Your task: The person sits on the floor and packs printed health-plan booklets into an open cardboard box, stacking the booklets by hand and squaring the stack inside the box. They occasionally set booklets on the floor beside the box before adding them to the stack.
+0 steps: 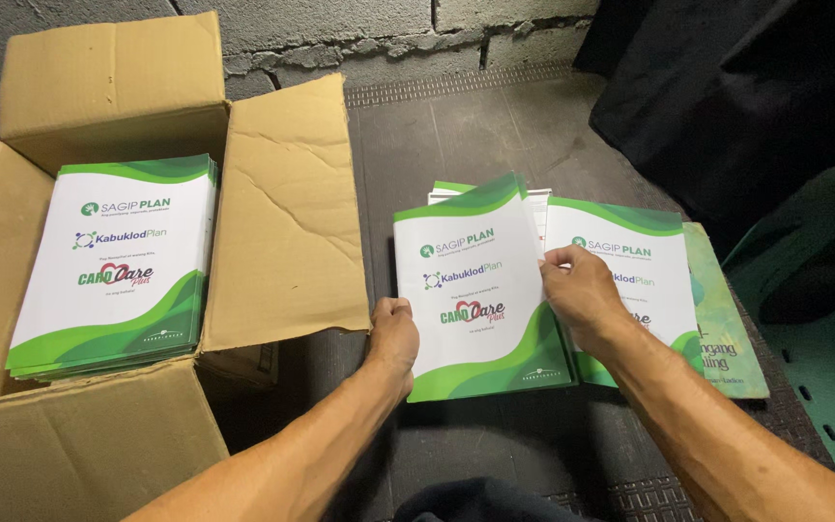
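My left hand (393,334) grips the lower left edge of a white-and-green booklet (475,290) lying on a dark mat. My right hand (580,287) pinches the same booklet's right edge, resting over a second matching booklet (630,253) beside it. More sheets peek out behind the top of the held booklet. A stack of the same booklets (118,266) sits inside an open cardboard box (282,213) at the left.
A green book (727,329) lies under the right booklet's edge. Dark cloth (727,87) hangs at the upper right, a green plastic crate (814,319) stands at the right, and a rough block wall (340,39) runs behind.
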